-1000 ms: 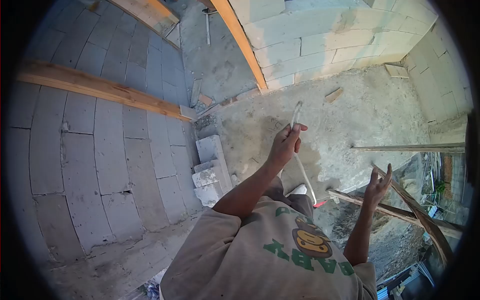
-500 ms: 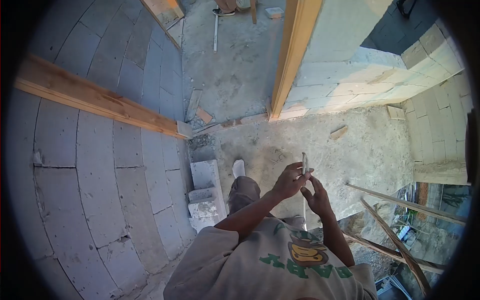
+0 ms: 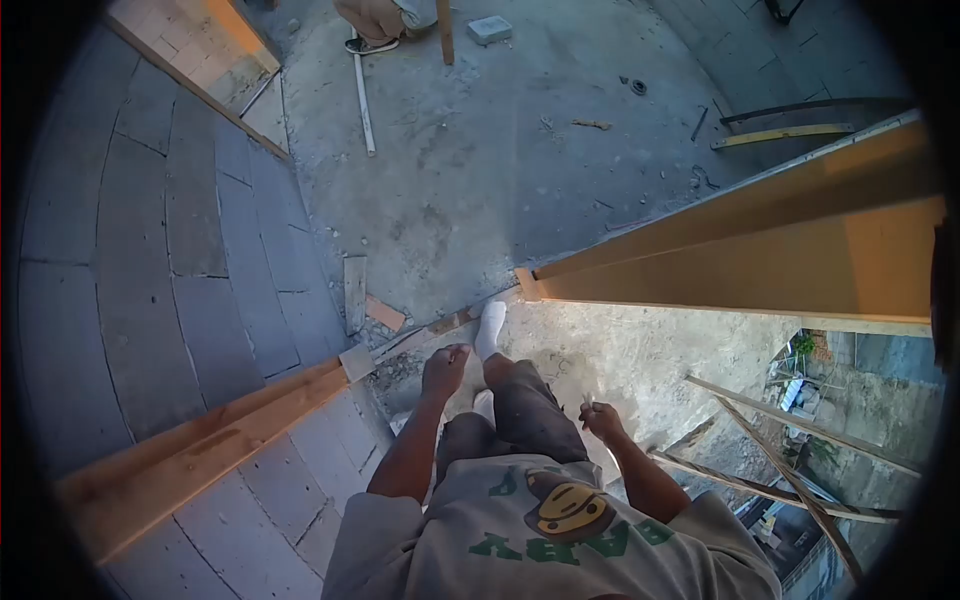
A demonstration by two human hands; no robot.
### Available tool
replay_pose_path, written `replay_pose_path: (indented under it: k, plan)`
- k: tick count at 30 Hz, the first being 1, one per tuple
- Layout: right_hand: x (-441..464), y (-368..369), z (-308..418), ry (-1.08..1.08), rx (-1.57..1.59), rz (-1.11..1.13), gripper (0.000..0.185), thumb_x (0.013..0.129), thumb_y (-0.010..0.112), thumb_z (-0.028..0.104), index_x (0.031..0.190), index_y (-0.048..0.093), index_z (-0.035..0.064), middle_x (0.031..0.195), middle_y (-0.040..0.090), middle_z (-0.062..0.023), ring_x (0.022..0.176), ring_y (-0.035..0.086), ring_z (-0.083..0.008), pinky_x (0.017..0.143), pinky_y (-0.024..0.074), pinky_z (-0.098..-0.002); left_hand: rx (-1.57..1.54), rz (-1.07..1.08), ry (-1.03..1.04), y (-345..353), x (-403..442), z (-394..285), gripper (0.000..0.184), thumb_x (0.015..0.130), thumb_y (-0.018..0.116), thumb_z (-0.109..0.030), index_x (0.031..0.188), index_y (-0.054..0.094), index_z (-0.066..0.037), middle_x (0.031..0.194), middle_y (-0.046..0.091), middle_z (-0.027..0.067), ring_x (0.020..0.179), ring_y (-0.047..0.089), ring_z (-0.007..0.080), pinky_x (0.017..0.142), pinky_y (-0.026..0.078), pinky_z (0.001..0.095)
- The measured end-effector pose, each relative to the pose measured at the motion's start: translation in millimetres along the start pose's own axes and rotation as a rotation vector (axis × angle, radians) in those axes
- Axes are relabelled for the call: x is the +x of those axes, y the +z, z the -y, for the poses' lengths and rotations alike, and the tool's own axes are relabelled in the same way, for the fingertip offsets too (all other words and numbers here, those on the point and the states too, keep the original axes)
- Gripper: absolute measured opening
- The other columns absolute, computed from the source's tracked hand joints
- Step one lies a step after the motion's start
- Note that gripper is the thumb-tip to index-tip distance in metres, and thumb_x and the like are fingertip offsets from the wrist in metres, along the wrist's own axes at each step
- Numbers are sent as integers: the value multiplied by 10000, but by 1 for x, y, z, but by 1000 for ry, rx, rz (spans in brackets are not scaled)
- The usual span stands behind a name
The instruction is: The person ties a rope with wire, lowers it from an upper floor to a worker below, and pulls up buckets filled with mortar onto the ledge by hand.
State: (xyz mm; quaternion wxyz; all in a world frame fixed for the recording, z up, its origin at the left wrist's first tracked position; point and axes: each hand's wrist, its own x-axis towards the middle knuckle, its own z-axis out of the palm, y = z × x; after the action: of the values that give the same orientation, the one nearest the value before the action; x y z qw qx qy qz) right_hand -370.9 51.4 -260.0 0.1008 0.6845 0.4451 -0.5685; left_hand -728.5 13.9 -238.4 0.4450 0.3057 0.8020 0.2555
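Observation:
My left hand (image 3: 445, 372) hangs beside my left leg, fingers curled into a loose fist, with nothing visible in it. My right hand (image 3: 604, 421) is on the other side of my legs, closed around a thin pale stick (image 3: 587, 400). Only a short tip of the stick sticks out above the fingers; the rest is hidden by the hand and shirt. One foot in a white sock or shoe (image 3: 491, 328) is at the doorway threshold (image 3: 430, 332), between the two wooden door-frame posts.
A wooden post (image 3: 215, 440) stands left against the block wall (image 3: 150, 290); another wooden frame (image 3: 740, 250) is on the right. Beyond lie wood scraps (image 3: 384, 312), a white strip (image 3: 363, 105), a pale block (image 3: 489, 30) and a crouching person (image 3: 375, 22). Poles (image 3: 790, 420) cross a drop at right.
My hands, together on the pale stick before, have come apart; the stick stays in my right hand. I have stepped forward to the doorway, and more of the room beyond shows.

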Motion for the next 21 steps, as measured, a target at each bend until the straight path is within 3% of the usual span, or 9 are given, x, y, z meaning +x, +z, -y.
replay_pose_path:
  k: [1,3,5,7,8,11,15,16,21]
  plan:
    - [20,7,12,139,-25,59,405,919,497,336,771,640,-13,693,637,-117,610,610,-201,632,484,-332,61,52,-82,-21,35,35,401,881,505,-379,1035,667,-46,981,651,213,956,622,351,832,472,410]
    - [69,18,8,-80,-635,60,474,911,447,404,820,664,-8,754,664,-161,721,644,-290,718,492,-391,306,-3,-5,-40,58,69,403,885,493,-360,1084,640,-41,1000,642,222,963,615,359,842,464,423]
    - [90,23,15,-75,-719,20,459,873,456,413,801,682,19,774,668,-180,825,651,-318,782,486,-413,307,26,-135,-61,71,70,432,892,486,-364,1147,602,-35,1057,631,218,1001,601,359,879,450,419]
    - [65,7,86,221,-284,-11,444,863,472,391,802,674,-1,786,665,-192,844,645,-345,791,477,-438,242,-68,-100,-66,89,76,446,896,485,-370,1171,585,-32,1073,628,212,1012,596,355,895,442,412]
    - [54,5,118,147,-319,-23,410,856,480,347,803,667,-14,814,658,-210,876,633,-365,799,478,-451,209,-133,-69,-75,105,71,454,898,484,-373,1182,577,-31,1081,627,209,1018,594,354,903,438,408]
    - [63,21,146,-31,-475,-106,399,842,500,354,825,671,-7,864,652,-226,913,621,-372,819,480,-443,166,37,-127,-102,164,14,450,900,491,-378,1165,592,-29,1092,622,210,1038,585,344,913,433,397]
    - [70,35,206,223,-262,-121,406,839,522,390,910,677,21,1009,631,-236,991,597,-377,884,458,-432,280,494,-142,-117,261,-28,416,884,506,-378,1041,641,-17,842,680,143,880,649,308,797,484,381]
    - [71,35,225,288,-199,-154,390,821,522,357,986,671,37,1056,624,-236,1045,588,-354,903,460,-431,221,532,-191,-117,285,-31,403,875,510,-372,1007,646,-16,722,669,104,754,660,257,708,491,375]
    - [87,63,296,416,61,-319,413,827,538,383,986,671,25,1022,624,-265,1021,591,-382,890,458,-447,376,569,62,-172,375,-119,386,864,538,-363,1014,653,-26,707,654,78,702,644,188,688,498,324]
